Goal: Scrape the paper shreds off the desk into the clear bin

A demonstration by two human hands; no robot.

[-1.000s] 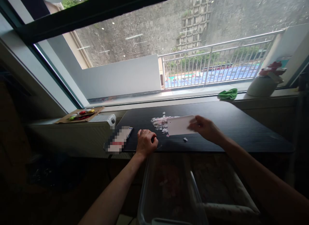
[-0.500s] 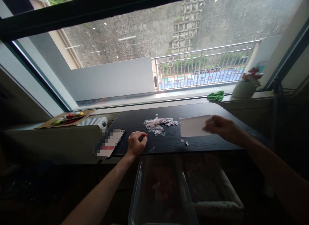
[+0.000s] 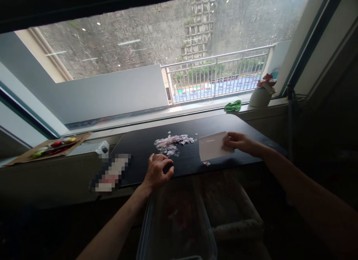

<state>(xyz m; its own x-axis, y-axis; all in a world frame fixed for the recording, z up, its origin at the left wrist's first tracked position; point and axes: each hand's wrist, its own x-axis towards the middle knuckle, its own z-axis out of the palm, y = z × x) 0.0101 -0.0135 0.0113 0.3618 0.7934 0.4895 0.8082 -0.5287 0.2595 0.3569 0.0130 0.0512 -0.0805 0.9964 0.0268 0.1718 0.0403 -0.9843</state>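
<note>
My right hand grips the right edge of a pale, flat rectangular sheet, held just over the dark table. A few small paper scraps lie by the sheet's lower edge. To the left of the sheet spreads a heap of small whitish-pink paper pieces. My left hand is at the table's near edge, just below the heap, with curled fingers and a gap between thumb and forefinger; nothing shows in it. Beneath the near edge stands a clear plastic bin with some pieces inside.
A phone-like device, blurred out, lies at the table's left end. On the sill are a green cloth and a whitish container. Colourful items rest on brown cardboard at left. A padded stool stands beside the bin.
The camera view has shifted right, so the scene appears further left. The pale sheet has moved down toward the small scraps and now partly covers them. My left hand stays by the near edge.
</note>
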